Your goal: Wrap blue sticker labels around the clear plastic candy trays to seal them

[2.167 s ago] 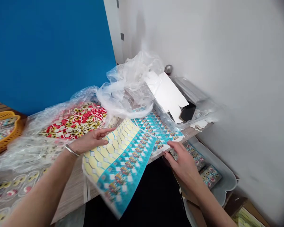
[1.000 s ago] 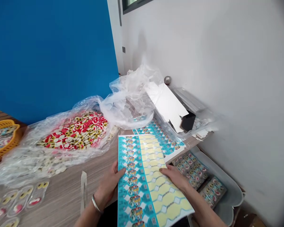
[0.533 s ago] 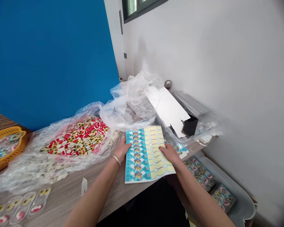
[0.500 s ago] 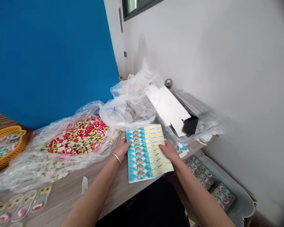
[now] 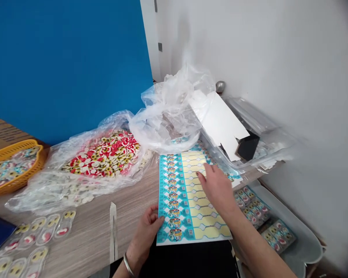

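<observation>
Head camera: a flat sheet printed in turquoise and pale yellow [image 5: 176,200] lies in front of the person, its long sides running from near to far and its near end reaching past the front edge of the wood-grain counter [image 5: 95,224]. The left hand [image 5: 147,229], with a silver bangle [image 5: 128,265] at the wrist, holds the near part of the sheet's left edge, thumb on top and fingers curled in. The right hand [image 5: 219,189] lies over the far right part, thumb and forefinger slightly apart on the yellow half; whether it grips or only presses cannot be told. Just beyond it, more turquoise printed paper [image 5: 236,179] shows beside a clear plastic tray [image 5: 249,112] bearing a torn white card [image 5: 226,123]. Left of the sheet, red, white and yellow discs [image 5: 104,158] fill an open clear plastic bag [image 5: 55,193]. A narrow pale strip [image 5: 113,231] lies left of the left hand, and farther left sit clear oval plastic shells [image 5: 51,229] and an orange-yellow plastic basket [image 5: 36,166]. Below the counter at right, a grey plastic bin [image 5: 313,251] holds printed packs [image 5: 279,235].
</observation>
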### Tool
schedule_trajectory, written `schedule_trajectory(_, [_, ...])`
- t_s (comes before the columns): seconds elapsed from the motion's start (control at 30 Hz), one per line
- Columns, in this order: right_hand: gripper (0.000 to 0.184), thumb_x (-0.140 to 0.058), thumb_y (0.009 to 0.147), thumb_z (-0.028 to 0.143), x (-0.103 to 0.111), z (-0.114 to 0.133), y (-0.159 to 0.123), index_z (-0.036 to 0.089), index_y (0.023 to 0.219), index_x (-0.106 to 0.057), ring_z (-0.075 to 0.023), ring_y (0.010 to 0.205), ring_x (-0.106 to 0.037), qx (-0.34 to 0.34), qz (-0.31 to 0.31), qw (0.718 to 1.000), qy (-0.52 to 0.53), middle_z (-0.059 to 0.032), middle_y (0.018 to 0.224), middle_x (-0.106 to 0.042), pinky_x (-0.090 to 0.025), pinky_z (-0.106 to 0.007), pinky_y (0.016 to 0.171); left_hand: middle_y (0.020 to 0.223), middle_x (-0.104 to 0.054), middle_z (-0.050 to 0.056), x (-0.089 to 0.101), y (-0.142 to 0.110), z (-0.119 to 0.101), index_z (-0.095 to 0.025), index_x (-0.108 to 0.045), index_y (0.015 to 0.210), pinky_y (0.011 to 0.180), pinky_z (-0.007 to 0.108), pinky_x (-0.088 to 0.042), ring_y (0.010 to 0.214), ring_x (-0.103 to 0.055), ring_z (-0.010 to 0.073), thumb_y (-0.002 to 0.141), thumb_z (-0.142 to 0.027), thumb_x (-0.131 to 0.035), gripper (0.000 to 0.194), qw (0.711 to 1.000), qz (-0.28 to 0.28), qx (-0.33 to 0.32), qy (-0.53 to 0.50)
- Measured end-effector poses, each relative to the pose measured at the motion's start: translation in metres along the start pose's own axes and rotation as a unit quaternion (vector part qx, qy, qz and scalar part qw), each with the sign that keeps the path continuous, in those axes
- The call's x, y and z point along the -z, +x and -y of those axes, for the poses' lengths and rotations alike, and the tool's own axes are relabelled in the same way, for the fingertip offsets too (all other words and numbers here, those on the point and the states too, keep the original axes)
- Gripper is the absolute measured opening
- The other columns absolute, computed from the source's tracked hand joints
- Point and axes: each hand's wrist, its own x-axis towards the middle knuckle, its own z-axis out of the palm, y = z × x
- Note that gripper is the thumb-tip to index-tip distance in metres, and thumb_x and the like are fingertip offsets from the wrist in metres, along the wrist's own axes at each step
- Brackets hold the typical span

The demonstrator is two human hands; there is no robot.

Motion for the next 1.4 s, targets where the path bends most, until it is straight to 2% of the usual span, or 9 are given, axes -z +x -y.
schedule_trajectory(0.13, [0.042,-0.052,0.094,0.035,-0.028,0.041,0.065,0.025,0.135,-0.051,-0.0332,0.119,-0.052,0.14,0.117,0.983,0.023,-0.0152,0.132,-0.057,-0.042,-0.046,0.097,0.078,-0.073,0.005,-0.004,0.012,-0.004,-0.02,-0.056,0.11,0.057,0.032,-0.054,0.063,-0.07,0.023,0.06,-0.045,-0.085,0.063,0.999,-0.015,-0.027,0.023])
schedule_trajectory(0.3, [0.067,-0.045,0.094,0.052,-0.072,0.052,0.179,0.023,0.153,-0.028,-0.0434,0.141,-0.026,0.037,0.199,0.979,0.002,-0.0127,0.161,-0.022,-0.033,-0.06,0.106,0.068,-0.07,0.002,-0.016,0.046,-0.02,-0.021,-0.057,0.106,0.053,0.03,-0.051,0.058,-0.068,0.0224,0.06,-0.043,-0.083,0.058,0.992,-0.045,-0.1,0.057])
schedule_trajectory(0.53, [0.061,-0.044,0.096,0.042,-0.077,0.045,0.255,0.012,0.149,-0.034,-0.0356,0.138,-0.035,-0.003,0.199,0.98,0.014,-0.0191,0.156,-0.032,-0.034,-0.046,0.108,0.054,-0.062,-0.003,-0.024,0.07,-0.044,-0.016,-0.061,0.098,0.045,0.023,-0.04,0.048,-0.059,0.0161,0.065,-0.03,-0.077,0.039,0.968,-0.135,-0.145,0.155])
schedule_trajectory(0.67, [0.041,-0.043,0.097,0.028,-0.054,0.042,0.217,0.006,0.13,-0.054,-0.0312,0.127,-0.048,0.008,0.182,0.983,0.009,-0.0223,0.134,-0.055,-0.036,-0.04,0.105,0.055,-0.062,-0.004,-0.02,0.064,-0.045,-0.016,-0.062,0.101,0.045,0.021,-0.038,0.047,-0.056,0.0132,0.073,-0.025,-0.07,0.031,0.959,-0.144,-0.139,0.201])
schedule_trajectory(0.83, [0.028,-0.041,0.098,0.03,-0.023,0.038,0.076,0.018,0.116,-0.06,-0.0259,0.107,-0.059,0.115,0.092,0.98,0.137,-0.0121,0.113,-0.065,-0.044,-0.039,0.094,0.062,-0.066,-0.002,-0.02,0.051,-0.041,-0.016,-0.058,0.106,0.049,0.021,-0.044,0.053,-0.06,0.0135,0.073,-0.03,-0.074,0.039,0.987,-0.106,-0.101,0.069])
schedule_trajectory(0.9, [0.022,-0.048,0.095,0.027,-0.028,0.035,0.015,0.022,0.112,-0.061,-0.0224,0.102,-0.061,0.153,0.149,0.949,0.232,-0.0076,0.107,-0.067,-0.048,-0.035,0.09,0.077,-0.072,0.003,-0.019,0.039,-0.036,-0.016,-0.057,0.11,0.056,0.024,-0.051,0.063,-0.067,0.0159,0.074,-0.032,-0.075,0.043,0.996,-0.065,-0.055,-0.016])
schedule_trajectory(1.0, [0.023,-0.05,0.093,0.023,-0.052,0.03,-0.045,0.022,0.113,-0.06,-0.0231,0.104,-0.06,0.085,0.118,0.946,0.291,-0.0085,0.109,-0.066,-0.049,-0.038,0.091,0.092,-0.074,0.008,-0.015,0.016,-0.023,-0.015,-0.06,0.107,0.067,0.027,-0.057,0.076,-0.071,0.0173,0.075,-0.027,-0.077,0.038,0.998,-0.036,-0.001,-0.059])
schedule_trajectory(1.17, [0.023,-0.049,0.094,0.025,-0.076,0.026,-0.061,0.021,0.114,-0.059,-0.0244,0.107,-0.059,0.057,0.067,0.95,0.301,-0.0106,0.111,-0.065,-0.047,-0.041,0.095,0.084,-0.073,0.007,-0.012,-0.008,-0.001,-0.013,-0.064,0.098,0.069,0.025,-0.059,0.075,-0.071,0.0157,0.074,-0.017,-0.079,0.029,0.997,-0.042,0.018,-0.064])
schedule_trajectory(1.4, [0.017,-0.051,0.094,0.024,-0.05,0.037,-0.062,0.022,0.108,-0.062,-0.0264,0.108,-0.057,0.136,0.107,0.946,0.273,-0.0101,0.11,-0.066,-0.045,-0.045,0.096,0.074,-0.073,0.006,-0.013,-0.01,0.002,-0.014,-0.06,0.083,0.059,0.022,-0.058,0.064,-0.071,0.0147,0.073,-0.022,-0.081,0.024,0.994,-0.072,0.011,-0.082])
